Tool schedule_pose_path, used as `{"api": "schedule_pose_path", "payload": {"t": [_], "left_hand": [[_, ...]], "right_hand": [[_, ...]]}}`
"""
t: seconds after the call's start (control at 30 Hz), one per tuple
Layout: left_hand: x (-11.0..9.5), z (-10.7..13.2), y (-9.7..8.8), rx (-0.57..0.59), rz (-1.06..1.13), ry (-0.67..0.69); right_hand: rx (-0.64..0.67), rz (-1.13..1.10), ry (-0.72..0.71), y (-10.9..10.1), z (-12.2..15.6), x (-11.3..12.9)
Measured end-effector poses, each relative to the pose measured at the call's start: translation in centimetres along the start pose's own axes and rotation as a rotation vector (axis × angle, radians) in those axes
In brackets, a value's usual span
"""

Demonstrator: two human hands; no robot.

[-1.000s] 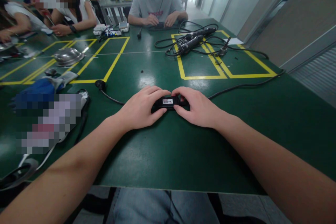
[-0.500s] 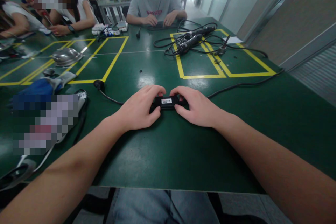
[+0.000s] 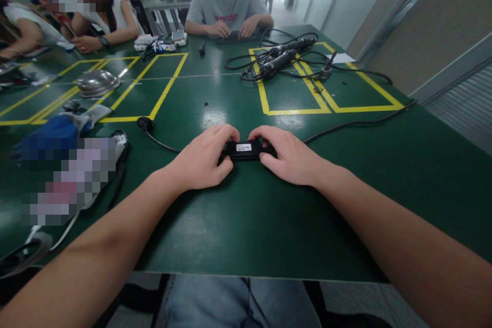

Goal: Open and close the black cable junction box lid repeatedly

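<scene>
A small black power adapter with a white label lies flat on the green table in front of me. My left hand grips its left end, thumb on the near side and fingers on the far side. At its right end, my right hand holds it in the same way. From under my left hand a black cord runs left to a black plug. Another black cable leads from my right hand toward the table's right edge. My fingers partly hide both ends of the adapter.
Left of me lie a blue glove, a blurred-out item and a white-and-black cable. A metal bowl sits beyond. Two black electric screwdrivers with tangled cords lie far right. A person sits opposite; others are at left.
Both thumbs have slid slightly outward along the adapter, so more of its black casing shows. Otherwise the hands and the surrounding things stay in place.
</scene>
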State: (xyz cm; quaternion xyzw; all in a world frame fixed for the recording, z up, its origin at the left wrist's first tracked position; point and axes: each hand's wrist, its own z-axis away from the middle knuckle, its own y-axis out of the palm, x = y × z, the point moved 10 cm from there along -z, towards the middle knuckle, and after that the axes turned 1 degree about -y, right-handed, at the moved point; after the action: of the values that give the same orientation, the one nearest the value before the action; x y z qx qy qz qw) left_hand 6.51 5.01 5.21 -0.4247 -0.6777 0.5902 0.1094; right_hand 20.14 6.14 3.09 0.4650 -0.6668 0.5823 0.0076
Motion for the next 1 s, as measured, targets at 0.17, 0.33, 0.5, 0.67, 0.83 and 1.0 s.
{"api": "schedule_pose_path", "payload": {"t": [0.17, 0.33, 0.5, 0.67, 0.83, 1.0], "left_hand": [[0.08, -0.01, 0.01, 0.003, 0.001, -0.004], [0.06, 0.05, -0.01, -0.004, 0.000, 0.002], [0.12, 0.14, -0.03, -0.014, -0.008, 0.005], [0.14, 0.13, 0.07, -0.005, -0.013, -0.006], [0.17, 0.07, 0.12, -0.011, -0.007, -0.009], [0.18, 0.06, 0.20, -0.012, -0.022, 0.003]], "right_hand": [[0.007, -0.008, -0.005, 0.05, -0.01, -0.03], [0.002, 0.008, -0.010, 0.02, 0.03, -0.03], [0.001, 0.015, -0.013, -0.04, 0.06, 0.07], [-0.004, 0.017, -0.015, -0.06, 0.05, 0.21], [-0.014, 0.032, 0.008, -0.07, 0.06, 0.13], [-0.013, 0.049, -0.004, -0.02, 0.07, 0.34]]}}
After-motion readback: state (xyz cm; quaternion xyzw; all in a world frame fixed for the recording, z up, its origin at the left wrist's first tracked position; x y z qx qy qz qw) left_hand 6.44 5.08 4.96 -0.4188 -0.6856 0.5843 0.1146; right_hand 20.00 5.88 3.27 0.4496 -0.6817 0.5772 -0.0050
